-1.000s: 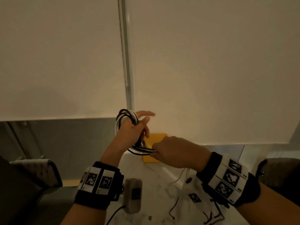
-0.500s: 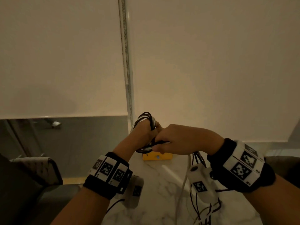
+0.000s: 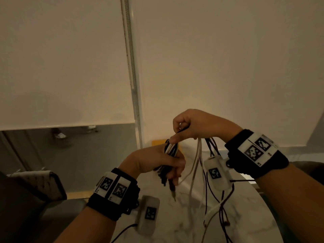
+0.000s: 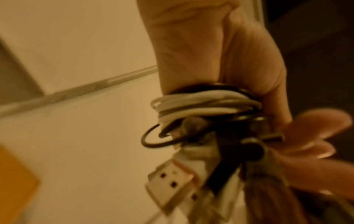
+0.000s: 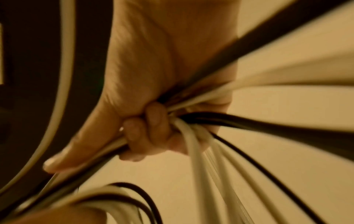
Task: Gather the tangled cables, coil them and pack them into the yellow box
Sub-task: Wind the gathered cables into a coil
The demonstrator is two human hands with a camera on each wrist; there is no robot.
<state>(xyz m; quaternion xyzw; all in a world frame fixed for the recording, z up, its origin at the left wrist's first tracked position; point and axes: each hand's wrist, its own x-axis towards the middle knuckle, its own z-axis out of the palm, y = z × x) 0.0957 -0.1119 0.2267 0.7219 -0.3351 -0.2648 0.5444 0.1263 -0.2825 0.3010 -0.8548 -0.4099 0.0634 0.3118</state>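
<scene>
A coil of black and white cables (image 3: 171,149) (image 4: 206,106) is wound round my left hand (image 3: 157,160) (image 4: 220,68), which grips it, with plug ends (image 4: 170,178) hanging below the fingers. My right hand (image 3: 196,125) (image 5: 145,128) is raised just above and right of the left, fingers curled round a bunch of loose black and white strands (image 5: 201,159). Those strands (image 3: 198,172) trail down to the marble table (image 3: 184,225). Only a corner of the yellow box (image 3: 157,142) (image 4: 13,181) shows behind the left hand.
Loose cable ends (image 3: 222,216) lie tangled on the table below my right wrist. A white roller blind (image 3: 210,58) hangs straight ahead with its bead chain (image 3: 131,67). A chair back (image 3: 35,183) stands at the left and another seat at the right edge.
My right hand has lifted up and to the right, drawing the strands away from the coil. The left hand has dropped lower and turned, and the view has tilted down.
</scene>
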